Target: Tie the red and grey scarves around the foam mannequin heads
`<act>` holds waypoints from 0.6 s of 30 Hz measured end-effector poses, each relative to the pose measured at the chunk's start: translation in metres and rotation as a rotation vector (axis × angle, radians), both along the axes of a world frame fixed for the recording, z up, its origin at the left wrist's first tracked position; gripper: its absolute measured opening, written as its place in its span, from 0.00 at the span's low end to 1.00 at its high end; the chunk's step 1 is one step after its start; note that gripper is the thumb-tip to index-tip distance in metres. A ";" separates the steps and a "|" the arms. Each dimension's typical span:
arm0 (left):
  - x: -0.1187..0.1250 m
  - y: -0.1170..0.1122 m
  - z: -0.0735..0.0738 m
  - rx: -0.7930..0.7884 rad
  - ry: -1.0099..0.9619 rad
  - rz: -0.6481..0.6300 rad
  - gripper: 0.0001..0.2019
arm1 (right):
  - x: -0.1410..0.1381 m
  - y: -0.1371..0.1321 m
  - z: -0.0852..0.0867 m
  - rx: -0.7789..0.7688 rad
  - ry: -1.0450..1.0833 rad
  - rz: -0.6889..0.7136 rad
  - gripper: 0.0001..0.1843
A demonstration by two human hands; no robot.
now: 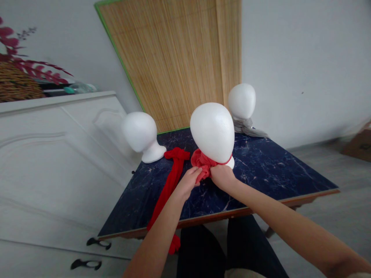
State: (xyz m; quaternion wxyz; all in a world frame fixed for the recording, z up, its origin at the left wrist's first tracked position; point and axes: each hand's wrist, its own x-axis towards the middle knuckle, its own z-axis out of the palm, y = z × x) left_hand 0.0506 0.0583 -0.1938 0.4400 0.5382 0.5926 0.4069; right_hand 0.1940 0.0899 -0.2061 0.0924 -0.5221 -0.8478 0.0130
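A white foam mannequin head point(212, 131) stands in the middle of a dark blue marbled table point(261, 170). A red scarf point(199, 161) is wrapped around its neck. My left hand point(189, 181) pinches the bunched scarf in front of the neck. My right hand point(222, 176) grips the scarf on the other side, close under the head. The scarf's long end point(169, 185) trails left across the table and hangs over the front edge.
A second foam head point(142, 135) stands bare at the table's left. A third point(242, 102) at the back wears a grey scarf point(249, 128). A white cabinet point(58, 154) stands left, a bamboo mat point(179, 61) leans on the wall, and a cardboard box point(359, 144) lies far right.
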 end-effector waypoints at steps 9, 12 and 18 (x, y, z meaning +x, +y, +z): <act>0.008 -0.004 -0.022 0.114 -0.115 0.139 0.16 | 0.052 -0.010 0.004 -0.312 0.538 0.228 0.23; 0.008 -0.002 -0.032 0.166 -0.041 0.140 0.10 | 0.045 -0.011 -0.014 -0.110 0.602 -0.089 0.21; 0.013 0.001 -0.036 0.216 -0.022 0.175 0.07 | 0.048 0.014 -0.042 0.322 0.573 -0.365 0.37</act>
